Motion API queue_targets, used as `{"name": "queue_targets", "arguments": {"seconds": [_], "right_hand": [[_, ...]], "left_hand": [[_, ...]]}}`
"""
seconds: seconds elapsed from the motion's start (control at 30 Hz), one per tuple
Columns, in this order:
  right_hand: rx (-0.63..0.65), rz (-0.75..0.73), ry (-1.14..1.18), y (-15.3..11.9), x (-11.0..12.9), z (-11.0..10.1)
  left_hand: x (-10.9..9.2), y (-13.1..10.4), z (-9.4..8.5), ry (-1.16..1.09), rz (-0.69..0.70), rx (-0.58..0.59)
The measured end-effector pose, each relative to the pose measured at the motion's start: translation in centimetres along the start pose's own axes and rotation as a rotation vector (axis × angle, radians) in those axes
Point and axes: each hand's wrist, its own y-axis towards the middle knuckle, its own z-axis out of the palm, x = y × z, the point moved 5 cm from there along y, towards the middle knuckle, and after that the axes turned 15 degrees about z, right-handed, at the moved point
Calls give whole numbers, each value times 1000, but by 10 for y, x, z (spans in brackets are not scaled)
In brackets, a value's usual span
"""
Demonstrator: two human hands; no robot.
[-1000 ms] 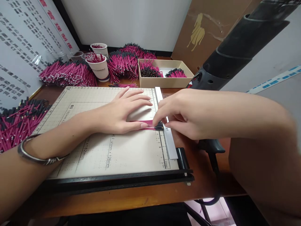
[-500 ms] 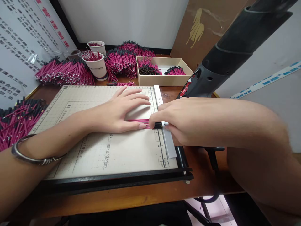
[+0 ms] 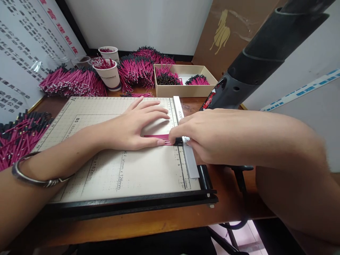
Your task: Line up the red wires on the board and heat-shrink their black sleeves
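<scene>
My left hand (image 3: 132, 127) lies flat, fingers spread, thumb on the row of pink wires (image 3: 159, 137) upon the cutting board (image 3: 148, 170). My right fingers curl over their black ends; grip unclear

Counting two paper cups (image 3: 109, 78) around 10 o'clock, one open box (image 3: 186, 91) near 1, one bracelet (image 3: 32, 180) at 8, and just one paper cutter (image 3: 148, 170) lol.
</scene>
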Motion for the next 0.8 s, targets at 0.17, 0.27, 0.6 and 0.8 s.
{"name": "queue_targets", "arguments": {"seconds": [0.17,0.27,0.6,0.8], "right_hand": [[-29,-17,10,-1,1,-2],[-24,11,-38,-1,1,-2],[-59,-6,-6,1,-1,-1],[-53,5,-20,0,0,-2]], "left_hand": [[-1,0,-1,0,-3,3],[-1,0,-1,-1,-7,7],[-2,1,-2,4,-7,-2],[-1,1,-2,4,-16,1]]}}
